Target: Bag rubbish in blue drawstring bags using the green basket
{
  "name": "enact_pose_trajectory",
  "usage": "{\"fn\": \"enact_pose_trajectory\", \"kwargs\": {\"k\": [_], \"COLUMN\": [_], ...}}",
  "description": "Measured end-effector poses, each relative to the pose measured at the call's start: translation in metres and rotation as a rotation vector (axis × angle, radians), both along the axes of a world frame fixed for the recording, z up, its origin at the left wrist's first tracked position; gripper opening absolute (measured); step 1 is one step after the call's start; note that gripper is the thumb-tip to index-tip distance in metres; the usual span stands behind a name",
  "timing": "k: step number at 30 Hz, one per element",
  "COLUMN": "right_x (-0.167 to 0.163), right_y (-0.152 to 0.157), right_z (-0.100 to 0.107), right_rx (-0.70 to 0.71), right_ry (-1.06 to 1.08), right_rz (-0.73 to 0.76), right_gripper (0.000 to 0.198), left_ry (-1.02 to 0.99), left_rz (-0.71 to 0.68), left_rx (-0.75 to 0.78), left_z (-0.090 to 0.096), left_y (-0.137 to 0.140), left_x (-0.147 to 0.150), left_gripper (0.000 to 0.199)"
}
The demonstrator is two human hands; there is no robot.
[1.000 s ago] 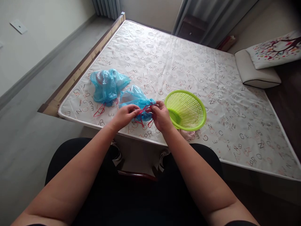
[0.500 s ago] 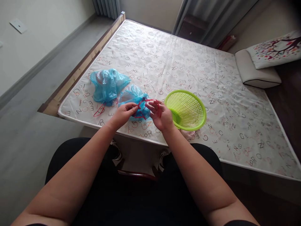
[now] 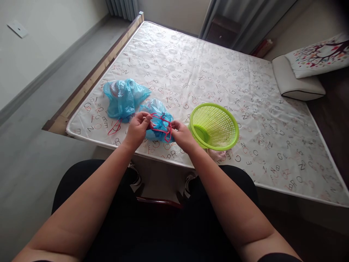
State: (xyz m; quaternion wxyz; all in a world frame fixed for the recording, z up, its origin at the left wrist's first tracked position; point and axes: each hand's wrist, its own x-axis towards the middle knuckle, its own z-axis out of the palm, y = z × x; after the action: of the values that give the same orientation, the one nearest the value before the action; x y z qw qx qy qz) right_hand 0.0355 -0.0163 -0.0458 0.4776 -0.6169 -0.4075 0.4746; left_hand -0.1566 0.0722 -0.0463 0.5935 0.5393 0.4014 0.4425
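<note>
A red drawstring (image 3: 161, 130) stretches between my two hands, in front of a small blue plastic bag (image 3: 155, 105) that lies gathered on the mattress. My left hand (image 3: 138, 128) is closed, pinching the string's left side. On the other side my right hand (image 3: 182, 135) is closed on the string too, with a loop hanging below the fingertips. Farther left rests a second blue plastic bag (image 3: 124, 96), bulging with contents I cannot make out. Its own red string (image 3: 115, 127) trails on the mattress.
A green mesh basket (image 3: 214, 127) lies tilted just right of my right hand, with a pinkish cloth (image 3: 217, 154) partly under it. The letter-printed mattress (image 3: 261, 120) has a wooden bed edge (image 3: 89, 74) at left. Cushions (image 3: 300, 82) sit at the far right.
My right hand has gone from open fingers inside the string loop to a pinch on the string. My left hand has shifted slightly left, and the string is spread between both hands.
</note>
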Motion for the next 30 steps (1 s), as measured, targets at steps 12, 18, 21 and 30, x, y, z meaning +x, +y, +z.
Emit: {"fn": "enact_pose_trajectory", "kwargs": {"k": [12,18,21,30], "right_x": [0.008,0.007,0.014,0.013], "right_y": [0.007,-0.002,-0.009,-0.016], "right_z": [0.004,0.028,0.042,-0.007], "right_rx": [0.158,0.207,0.056,-0.257], "right_ry": [0.464,0.53,0.539,-0.115], "right_rz": [-0.447,-0.187,0.269,0.589], "right_gripper": [0.036,0.023,0.02,0.021], "left_ry": [0.008,-0.128,-0.229,-0.233], "left_rz": [0.501,0.561,0.519,0.497], "left_rx": [0.027,-0.177,-0.251,0.01], "left_z": [-0.006,-0.001,0.005,0.034], "left_y": [0.019,0.028,0.03,0.03], "left_x": [-0.012,-0.017,-0.02,-0.035], "left_gripper": [0.03,0.021,0.024,0.035]}}
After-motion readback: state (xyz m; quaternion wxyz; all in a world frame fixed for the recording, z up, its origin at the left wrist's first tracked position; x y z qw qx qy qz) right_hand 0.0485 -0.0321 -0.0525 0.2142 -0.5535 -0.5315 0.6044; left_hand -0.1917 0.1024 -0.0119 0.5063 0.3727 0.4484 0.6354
